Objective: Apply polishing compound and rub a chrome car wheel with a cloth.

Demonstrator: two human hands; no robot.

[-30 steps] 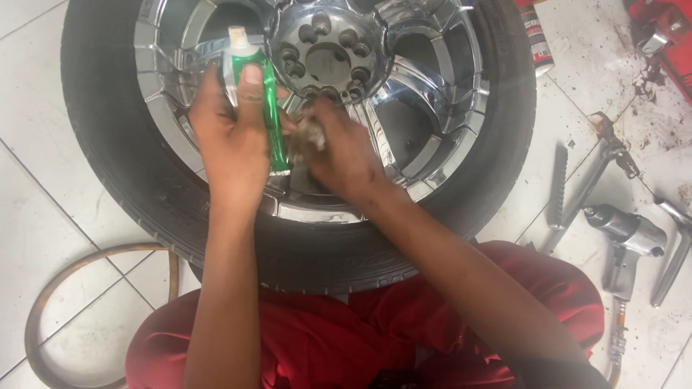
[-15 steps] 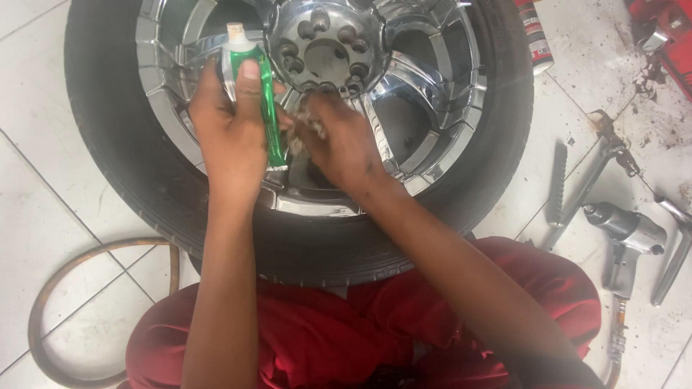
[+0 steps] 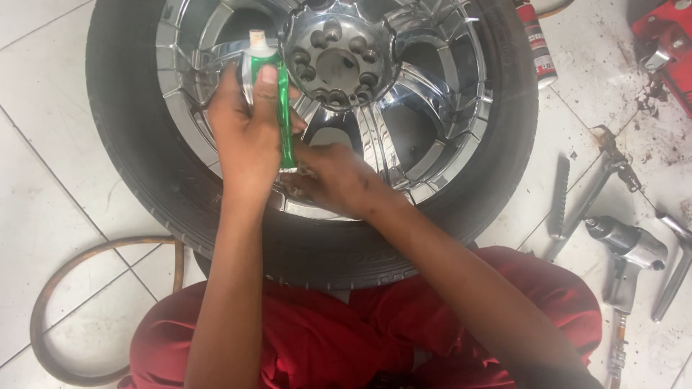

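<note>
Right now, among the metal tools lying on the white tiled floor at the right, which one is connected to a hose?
The grey metal air impact wrench: a hose fitting leaves its handle. The flat grey metal bar and the bent grey metal wrench beside it lie loose.

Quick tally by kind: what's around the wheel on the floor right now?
Wheel: 1
Green tube, in left hand: 1
Hose: 1
Spray can: 1
Impact wrench: 1
Hand tools, file, pliers-like tool, L-wrench: 3
Red machine: 1
Total: 9
</note>
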